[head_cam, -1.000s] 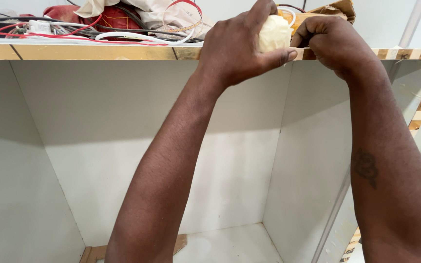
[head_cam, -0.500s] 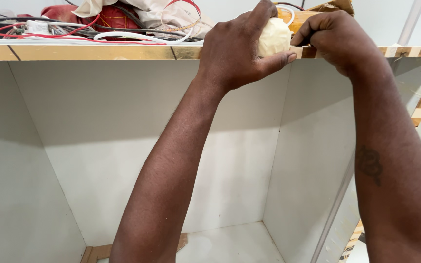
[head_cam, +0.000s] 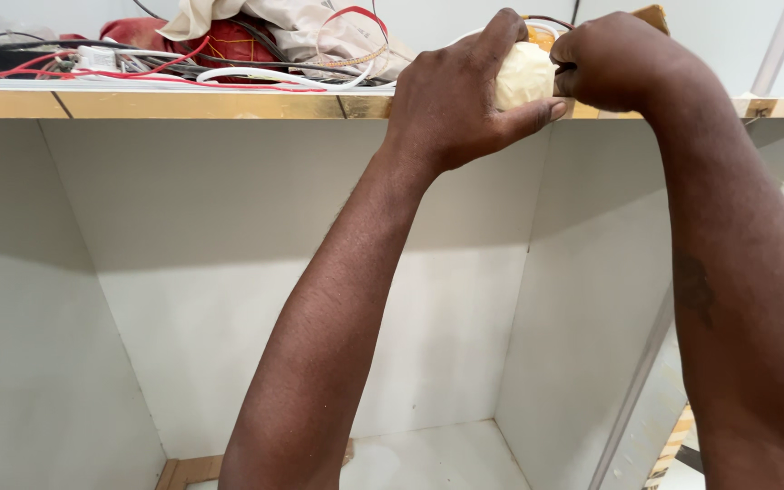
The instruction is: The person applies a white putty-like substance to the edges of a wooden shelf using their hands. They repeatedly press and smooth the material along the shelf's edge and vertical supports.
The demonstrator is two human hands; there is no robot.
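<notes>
The cream-coloured lump [head_cam: 524, 74] sits at the front edge of the shelf top [head_cam: 11, 84], right above the gold edge strip [head_cam: 183, 105], and you have it between both hands. It is pale, rounded and smooth-looking; what it is made of cannot be told from here.

Your left hand [head_cam: 460, 95] wraps it from the left side: the fingers curl over the top, the thumb presses in from underneath, so the hand is closed around the lump. Your right hand [head_cam: 623, 59] meets it from the right, bunched into a loose fist, fingertips pinching at the lump's right side. Whether those fingers hold something small of their own is hidden. Both forearms reach up from the bottom of the view, the left crossing the middle, the right along the right edge.

Just behind the lump, a bit of orange-brown material shows between your hands, too covered to identify.

To the left along the shelf top lies a tangle of red and white wires [head_cam: 229, 74], with a beige cloth [head_cam: 292, 23] heaped over a red bundle [head_cam: 220, 41] behind them.

Below the gold strip opens a white cabinet compartment [head_cam: 183, 290], its back and side walls plain, its floor visible low between your arms.
</notes>
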